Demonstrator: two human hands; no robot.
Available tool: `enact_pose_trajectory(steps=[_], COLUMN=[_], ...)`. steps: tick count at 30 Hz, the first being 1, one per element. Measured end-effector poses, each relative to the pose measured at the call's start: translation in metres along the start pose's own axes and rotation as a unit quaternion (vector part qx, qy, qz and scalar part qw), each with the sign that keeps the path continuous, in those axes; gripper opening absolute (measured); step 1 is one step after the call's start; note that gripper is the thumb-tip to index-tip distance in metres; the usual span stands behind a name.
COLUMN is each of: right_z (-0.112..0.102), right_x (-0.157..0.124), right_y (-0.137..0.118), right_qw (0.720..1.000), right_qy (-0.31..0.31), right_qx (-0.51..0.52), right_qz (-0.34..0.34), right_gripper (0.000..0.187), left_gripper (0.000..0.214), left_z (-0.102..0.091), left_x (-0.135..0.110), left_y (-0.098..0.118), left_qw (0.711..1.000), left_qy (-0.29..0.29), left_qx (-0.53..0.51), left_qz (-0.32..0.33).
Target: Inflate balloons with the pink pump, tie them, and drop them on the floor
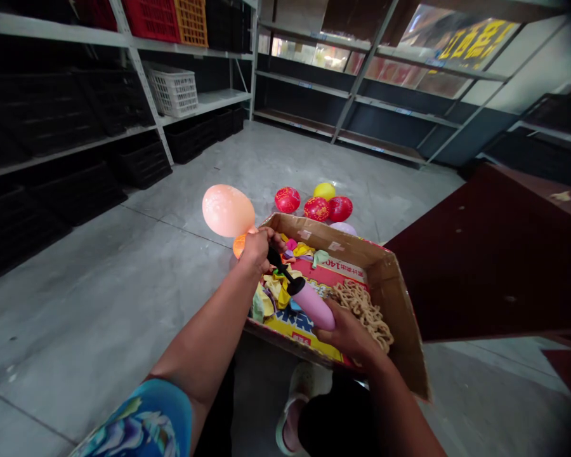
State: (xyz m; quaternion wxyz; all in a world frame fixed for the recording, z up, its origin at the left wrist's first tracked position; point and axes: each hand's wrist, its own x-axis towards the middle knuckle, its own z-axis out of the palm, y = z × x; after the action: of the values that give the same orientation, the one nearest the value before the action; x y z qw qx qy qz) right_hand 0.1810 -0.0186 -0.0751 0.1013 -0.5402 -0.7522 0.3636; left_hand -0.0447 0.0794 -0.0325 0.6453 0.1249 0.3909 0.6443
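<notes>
A peach balloon [228,211], partly inflated, sticks out to the left of my left hand [261,246]. The fingers of that hand are closed round the balloon's neck and the black front end of a balloon pump. My right hand [345,330] grips the pink barrel [313,304] of the pump, and a thin black rod shows between the two hands. Below them is a cardboard box [380,270]. Uninflated balloons [278,289] in several colours lie in its left part, and a heap of tan cord [361,308] in its right part.
Red balloons [287,199] and a yellow balloon [324,190] lie on the floor behind the box; an orange balloon [239,244] is at its left. A dark red panel [457,254] stands at right. Shelves with black crates [99,101] and a white basket [172,89] line the left.
</notes>
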Motion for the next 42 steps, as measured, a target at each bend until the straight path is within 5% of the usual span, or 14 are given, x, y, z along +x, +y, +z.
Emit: enact_pose_trajectory(steps=[8, 21, 35, 42], right_z=[0.005, -0.018, 0.003, 0.001], right_x=[0.007, -0.016, 0.004, 0.003], right_y=[-0.016, 0.022, -0.007, -0.007], right_qw=[0.999, 0.999, 0.999, 1.000], right_qy=[0.038, -0.025, 0.029, 0.022], right_qx=[-0.026, 0.000, -0.015, -0.002], right_qz=[0.000, 0.023, -0.012, -0.002], right_gripper=[0.029, 0.030, 0.028, 0.036], left_gripper=[0.013, 0.021, 0.014, 0.021], left_z=[0.008, -0.009, 0.003, 0.005], left_x=[-0.006, 0.003, -0.004, -0.004], left_y=[-0.017, 0.033, -0.019, -0.001], left_qw=[0.999, 0.998, 0.998, 0.999], left_qy=[-0.020, 0.024, -0.050, -0.034], left_qx=[-0.005, -0.038, 0.037, 0.005], left_qz=[-0.032, 0.038, -0.034, 0.016])
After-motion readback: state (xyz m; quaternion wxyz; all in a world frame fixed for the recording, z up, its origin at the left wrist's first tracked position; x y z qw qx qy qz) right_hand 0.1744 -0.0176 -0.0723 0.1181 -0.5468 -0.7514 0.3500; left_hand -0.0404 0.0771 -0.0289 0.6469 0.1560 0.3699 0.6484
